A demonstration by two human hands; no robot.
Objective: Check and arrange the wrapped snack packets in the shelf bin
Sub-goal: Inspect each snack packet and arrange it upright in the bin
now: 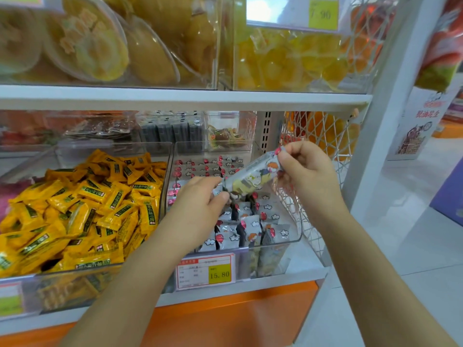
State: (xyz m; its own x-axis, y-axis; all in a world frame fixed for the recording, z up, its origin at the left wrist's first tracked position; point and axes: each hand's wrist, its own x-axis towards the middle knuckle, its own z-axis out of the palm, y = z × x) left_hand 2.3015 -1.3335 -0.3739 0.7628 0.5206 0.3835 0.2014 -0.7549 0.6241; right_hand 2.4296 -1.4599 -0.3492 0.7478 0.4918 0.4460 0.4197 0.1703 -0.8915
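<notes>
Fingers (pixel 293 159) partly cover both ends of the held packet (pixel 253 175) — price label (pixel 205 271) small print unreadable.

both hands hold one grey snack packet (pixel 253 175) above the clear bin (pixel 288 242) of grey packets (pixel 250 221); left hand (pixel 200 199) pinches its lower end, right hand (pixel 304 166) its upper end. yellow packets (pixel 82 211) fill the bin alongside, price tag (pixel 205 271) in front.

I see a packet (pixel 253 175) above the right bin (pixel 294 234); second bin (pixel 112 151) left of it, mesh basket (pixel 323 131) right, tag (pixel 205 271) on front.
</notes>
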